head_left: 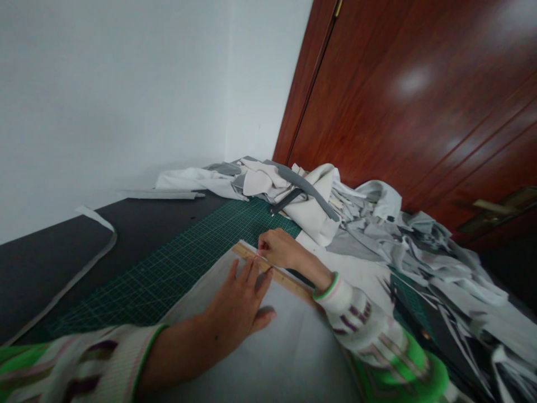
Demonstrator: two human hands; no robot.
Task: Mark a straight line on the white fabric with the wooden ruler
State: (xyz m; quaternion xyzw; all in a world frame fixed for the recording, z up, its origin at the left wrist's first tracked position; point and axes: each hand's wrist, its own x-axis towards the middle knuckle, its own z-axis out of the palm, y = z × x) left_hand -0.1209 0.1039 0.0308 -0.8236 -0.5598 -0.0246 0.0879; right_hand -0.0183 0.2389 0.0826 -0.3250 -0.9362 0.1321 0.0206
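Wooden ruler (289, 279) lies slantwise across a pale grey sheet of fabric (285, 347) at the near edge of the counter (138, 224), partly over the green cutting mat (176, 263). The left hand (239, 305) rests flat on the fabric, fingers (251, 271) spread, their tips touching the ruler's near side. The right hand (279, 248) sits at the ruler's far end, fingers pressed together on something too small to tell. Heaped cloth scraps (377, 224) crowd the right edge.

The wooden ruler (274, 275) disappears under the right hand (279, 249) and its sleeve (361, 319). Whatever that hand pinches is too small to tell. The grey cloth (289, 347) runs off the bottom edge.
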